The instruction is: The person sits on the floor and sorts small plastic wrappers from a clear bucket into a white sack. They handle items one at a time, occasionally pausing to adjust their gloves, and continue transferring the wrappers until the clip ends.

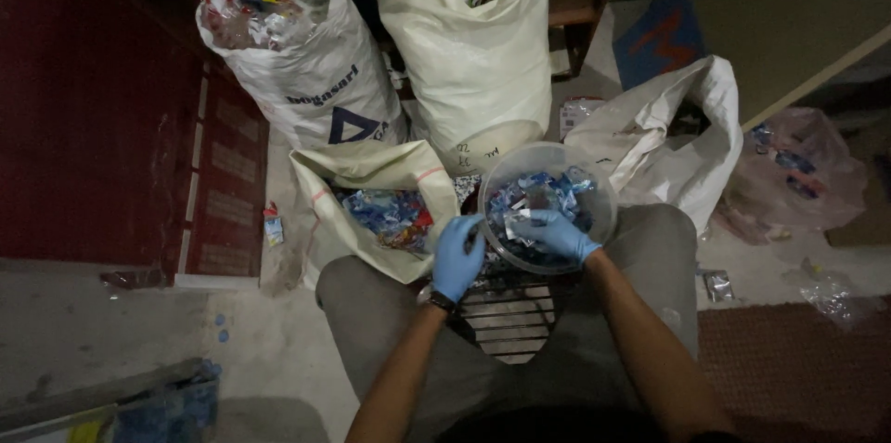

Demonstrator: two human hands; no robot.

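- the left hand (458,257) in a blue glove holds the near rim of the clear plastic bowl (603,206), fingers bent around the edge.
- the right hand (555,232), gloved too, is inside the bowl, pinching a small plastic scrap (517,223) from the pile of blue wrappers (543,194).
- the bowl sits between the knees, over a slatted stool (506,318). it has no flat spot under it, so it could tip and spill if the left hand lets go.
- the small open sack (371,169) with sorted bits (390,216) is just beside the bowl. a loose toss could miss it and land on the floor (278,378).
- the light is dim, so a wrong piece may get mixed in.
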